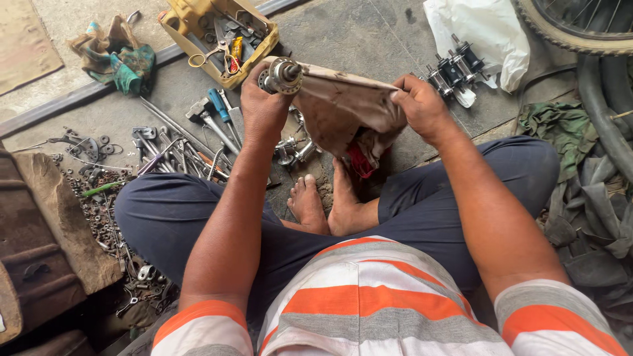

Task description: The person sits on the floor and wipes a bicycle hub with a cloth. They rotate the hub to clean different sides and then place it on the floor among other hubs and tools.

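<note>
The left hand (264, 99) was closed around a metal wheel hub (282, 75), holding it up above the floor (369, 39), over the person's bare feet. The right hand (422, 109) pinched a dirty cloth (343, 105) that draped from the hub. Loose tools (198, 138) lay on the floor to the left, near a yellow toolbox (221, 36); more hubs (455, 66) lay beside a white bag (484, 33).

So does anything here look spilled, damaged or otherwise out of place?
Nothing looks damaged. The left hand holds a metal hub, and the right hand grips a stained cloth. Nuts and washers lie scattered loose on the floor beside the tools.
</note>
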